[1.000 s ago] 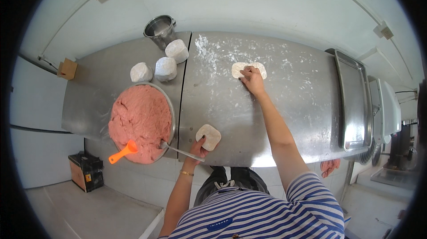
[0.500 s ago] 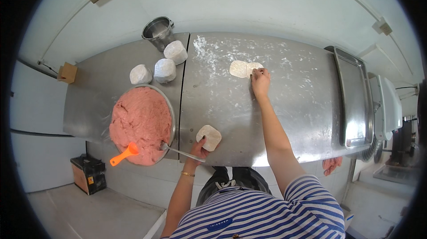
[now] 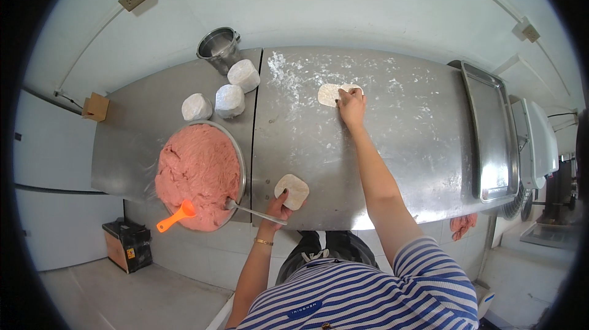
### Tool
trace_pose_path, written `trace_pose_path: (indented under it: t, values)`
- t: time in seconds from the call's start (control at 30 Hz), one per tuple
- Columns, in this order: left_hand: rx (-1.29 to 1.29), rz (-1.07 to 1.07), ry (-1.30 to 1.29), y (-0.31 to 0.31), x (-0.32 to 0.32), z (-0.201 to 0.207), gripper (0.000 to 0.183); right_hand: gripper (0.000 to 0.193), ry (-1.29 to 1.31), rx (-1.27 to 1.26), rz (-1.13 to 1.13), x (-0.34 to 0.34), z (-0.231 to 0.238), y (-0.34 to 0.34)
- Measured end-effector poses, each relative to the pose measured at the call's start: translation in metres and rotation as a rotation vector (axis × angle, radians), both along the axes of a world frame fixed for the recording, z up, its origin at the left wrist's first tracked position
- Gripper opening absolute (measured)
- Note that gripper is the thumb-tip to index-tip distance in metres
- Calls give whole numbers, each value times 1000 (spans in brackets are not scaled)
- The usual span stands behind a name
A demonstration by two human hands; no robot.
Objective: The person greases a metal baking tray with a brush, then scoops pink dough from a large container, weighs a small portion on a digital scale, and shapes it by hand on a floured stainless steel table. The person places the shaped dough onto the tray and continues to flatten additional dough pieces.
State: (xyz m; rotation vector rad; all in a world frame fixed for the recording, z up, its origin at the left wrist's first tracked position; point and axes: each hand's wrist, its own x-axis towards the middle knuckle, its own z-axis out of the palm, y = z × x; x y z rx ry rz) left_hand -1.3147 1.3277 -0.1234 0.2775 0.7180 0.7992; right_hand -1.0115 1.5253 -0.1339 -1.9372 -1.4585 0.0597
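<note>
Low at the table's front edge, my left hand holds a pale, floury dough wrapper, thumb on top and fingers underneath. Whether it is one sheet or several stacked cannot be seen. Farther out, my right hand reaches to two similar wrappers lying on the steel table. Its bent fingers pinch at the near edge of the left wrapper, beside the overlap, and partly cover the right wrapper. The fingertips' exact hold is hard to see.
Left of my hands stands a large metal bowl of pink meat paste, with an orange scoop and a metal spoon in it. Behind are three floury white stacks and a steel pot. A metal tray lies right.
My right hand has shifted slightly left, from the right wrapper toward the left one. My left hand still holds its wrapper. The whole view has moved a little.
</note>
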Motion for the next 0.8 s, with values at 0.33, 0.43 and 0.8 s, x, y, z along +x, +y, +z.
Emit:
trace_pose_path:
  t: [0.33, 0.43, 0.8]
  values:
    - [7, -15, 13, 0, 1, 4, 51, 33, -48, -51, -31, 11, 12, -14]
    - [13, -30, 15, 1, 1, 4, 51, 31, -82, -75, -94, 16, 5, -16]
    - [21, -26, 0, 1, 0, 3, 51, 37, -92, -38, -9, 3, 8, -10]
